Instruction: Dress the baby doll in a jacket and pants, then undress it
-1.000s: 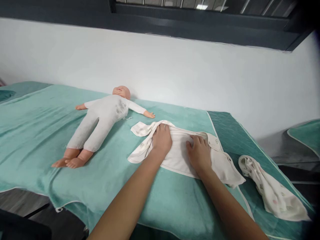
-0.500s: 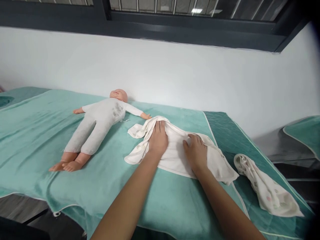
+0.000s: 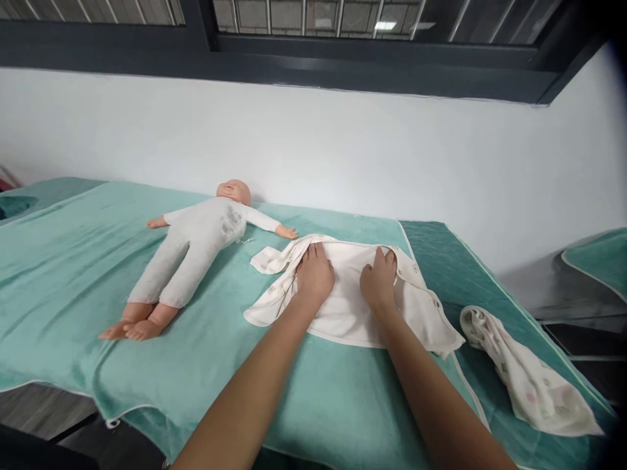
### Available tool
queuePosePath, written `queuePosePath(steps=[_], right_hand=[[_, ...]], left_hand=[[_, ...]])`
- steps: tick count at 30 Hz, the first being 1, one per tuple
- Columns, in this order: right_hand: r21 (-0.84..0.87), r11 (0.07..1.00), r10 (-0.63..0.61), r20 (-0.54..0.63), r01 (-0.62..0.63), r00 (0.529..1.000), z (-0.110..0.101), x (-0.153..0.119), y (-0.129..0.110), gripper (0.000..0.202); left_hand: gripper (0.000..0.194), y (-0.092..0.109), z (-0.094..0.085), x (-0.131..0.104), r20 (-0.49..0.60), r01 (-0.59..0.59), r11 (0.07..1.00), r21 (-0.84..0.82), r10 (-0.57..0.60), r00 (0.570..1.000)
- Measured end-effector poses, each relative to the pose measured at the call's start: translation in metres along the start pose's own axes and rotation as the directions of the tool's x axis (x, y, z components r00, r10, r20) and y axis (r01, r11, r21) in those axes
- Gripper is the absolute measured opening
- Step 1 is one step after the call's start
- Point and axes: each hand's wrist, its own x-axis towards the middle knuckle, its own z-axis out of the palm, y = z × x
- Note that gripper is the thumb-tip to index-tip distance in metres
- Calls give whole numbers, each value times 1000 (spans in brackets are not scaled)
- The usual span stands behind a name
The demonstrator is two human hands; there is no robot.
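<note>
A small white garment (image 3: pixel 343 313) with a faint print lies spread on the green cloth, its front opened out. My left hand (image 3: pixel 316 271) is closed on the garment's upper left part, fingertips under a fold. At the upper right part, my right hand (image 3: pixel 379 277) has its fingers bent around the fabric edge. A baby doll (image 3: pixel 206 222) in a white suit lies on its back to the left, one hand close to the garment's left sleeve. Another printed cloth item (image 3: pixel 529 375), bunched up, rests at the right.
The green cloth (image 3: pixel 59 281) covers the table, with a darker green cloth (image 3: pixel 441 254) at the right. Behind stands a white wall (image 3: pixel 343 150) below a dark window frame (image 3: pixel 367 65). Another green-covered surface (image 3: pixel 602 258) shows at the far right.
My right hand has moved slightly left and up, its fingers now curled at the garment's edge. The garment's right upper part is more spread. My left hand has shifted slightly right.
</note>
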Motion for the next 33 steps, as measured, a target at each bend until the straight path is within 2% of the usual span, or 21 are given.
queuePosePath(steps=[5,9,12,17,20,24,27,33], right_hand=[[-95,995,-1,79,8,997,10,14,-9,58],[-200,978,-31,151,61,988,16,22,-8,60],[-212,973,-60,162,94,985,19,24,-3,59],[-123,986,-104,77,113,992,21,26,6,63],[-44,993,-108,21,109,994,23,27,9,64],[22,996,-90,-52,91,995,22,27,9,49],[-23,996,-90,-34,89,995,19,26,8,37],[-148,984,-98,33,102,995,21,25,7,53]], left_hand=[[56,11,6,20,15,156,987,-31,-156,988],[59,11,18,32,-15,203,979,-9,-203,979],[58,8,28,34,-38,187,982,33,-185,982],[56,4,33,30,-147,117,991,72,-105,984],[54,5,32,28,-163,119,989,84,-104,981],[54,7,29,27,-187,128,989,76,-112,976],[54,8,28,26,-221,119,991,69,-101,970],[54,7,32,26,-200,106,991,79,-89,976]])
